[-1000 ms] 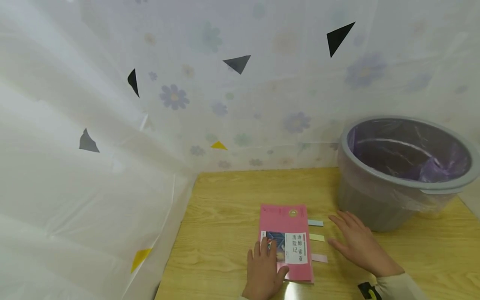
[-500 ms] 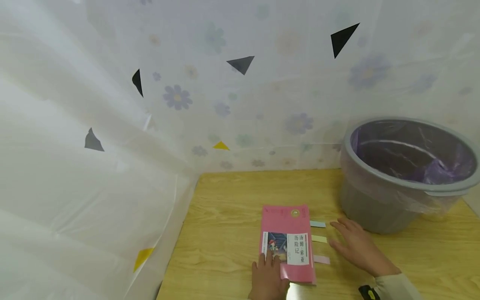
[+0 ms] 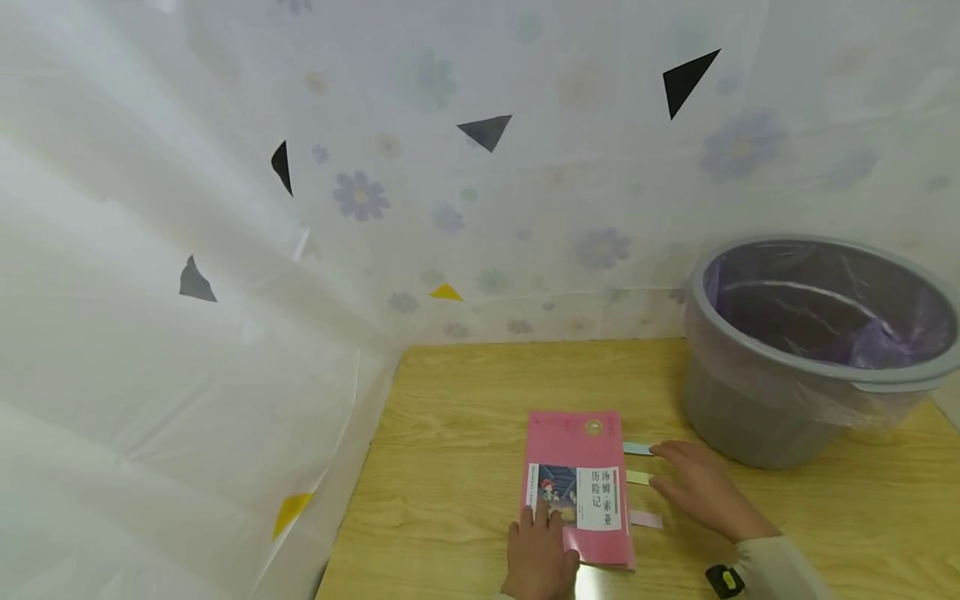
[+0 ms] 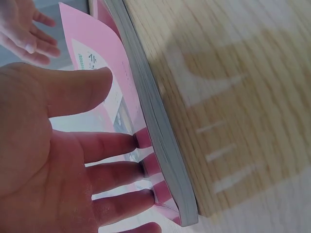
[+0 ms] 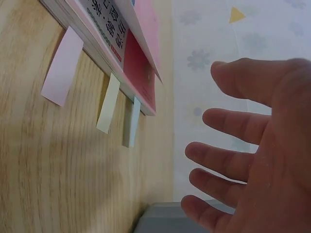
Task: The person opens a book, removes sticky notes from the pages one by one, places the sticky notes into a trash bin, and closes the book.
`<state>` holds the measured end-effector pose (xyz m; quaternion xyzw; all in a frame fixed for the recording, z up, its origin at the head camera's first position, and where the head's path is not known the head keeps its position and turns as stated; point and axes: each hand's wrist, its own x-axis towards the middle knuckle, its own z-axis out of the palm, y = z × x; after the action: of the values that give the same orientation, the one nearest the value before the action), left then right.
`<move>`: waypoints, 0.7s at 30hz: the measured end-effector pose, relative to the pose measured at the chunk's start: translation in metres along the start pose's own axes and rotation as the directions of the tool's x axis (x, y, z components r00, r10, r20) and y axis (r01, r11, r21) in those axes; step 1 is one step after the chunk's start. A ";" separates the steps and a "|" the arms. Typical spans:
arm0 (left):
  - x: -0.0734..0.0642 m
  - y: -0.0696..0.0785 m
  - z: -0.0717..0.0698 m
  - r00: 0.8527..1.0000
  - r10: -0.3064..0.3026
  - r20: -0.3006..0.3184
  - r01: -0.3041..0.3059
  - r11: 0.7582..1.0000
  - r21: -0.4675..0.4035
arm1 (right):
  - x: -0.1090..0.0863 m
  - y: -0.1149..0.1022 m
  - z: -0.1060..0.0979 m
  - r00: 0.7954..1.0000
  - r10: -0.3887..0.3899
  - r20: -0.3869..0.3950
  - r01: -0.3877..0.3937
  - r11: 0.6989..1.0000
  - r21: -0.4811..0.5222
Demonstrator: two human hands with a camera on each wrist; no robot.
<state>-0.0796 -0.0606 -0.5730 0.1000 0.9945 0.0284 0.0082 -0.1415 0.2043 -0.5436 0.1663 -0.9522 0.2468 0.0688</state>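
Observation:
A pink paperback book (image 3: 573,437) with a cartoon picture and Chinese title on its cover lies on the wooden table. Three paper tabs stick out of its right edge: a blue tab (image 3: 637,448), a yellow tab (image 3: 640,477) and a pink tab (image 3: 647,519). My left hand (image 3: 536,550) rests its fingertips on the lower cover, fingers spread; the left wrist view shows these fingers (image 4: 119,177) on the cover. Beside the tabs is my right hand (image 3: 705,487), its fingertips at the blue and yellow tab ends. In the right wrist view its fingers (image 5: 221,160) are extended, holding nothing.
A large grey bin (image 3: 738,417) lined with thin purplish plastic stands right behind my right hand. The wooden table (image 3: 450,450) meets a flower-patterned sheet (image 3: 525,208) at the back and a white sheet at the left. A black-and-yellow band (image 3: 725,582) is at my right wrist.
My left hand has slid down the cover toward me, uncovering more of the picture. The right hand has lowered and moved left, up to the tab ends. The head view has shifted slightly.

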 end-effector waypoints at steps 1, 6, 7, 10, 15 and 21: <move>0.000 0.000 -0.002 1.000 -0.002 0.007 0.002 1.000 -0.005 | 0.000 0.000 0.001 1.000 0.012 0.011 -0.012 1.000 0.009; 0.002 -0.001 -0.001 1.000 0.003 0.022 -0.003 1.000 -0.005 | 0.004 0.000 0.009 0.999 0.040 0.010 -0.040 0.998 0.041; 0.003 -0.002 0.000 1.000 0.005 0.025 -0.005 1.000 -0.002 | 0.006 0.001 0.011 0.999 0.040 0.006 -0.041 0.998 0.048; 0.004 -0.003 0.002 0.999 0.010 0.032 -0.010 1.000 0.003 | 0.011 0.001 0.019 0.999 0.031 -0.007 -0.030 0.997 0.073; 0.005 -0.004 0.004 0.998 0.010 0.056 -0.009 1.000 -0.012 | 0.018 0.000 0.030 0.999 0.052 0.002 -0.052 0.992 0.115; 0.002 -0.003 0.002 0.998 0.007 0.063 -0.006 1.000 -0.010 | 0.031 0.000 0.043 0.993 0.118 0.011 -0.118 0.987 0.109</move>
<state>-0.0822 -0.0630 -0.5756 0.1041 0.9933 0.0302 0.0399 -0.1725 0.1742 -0.5746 0.1138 -0.9456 0.3019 0.0425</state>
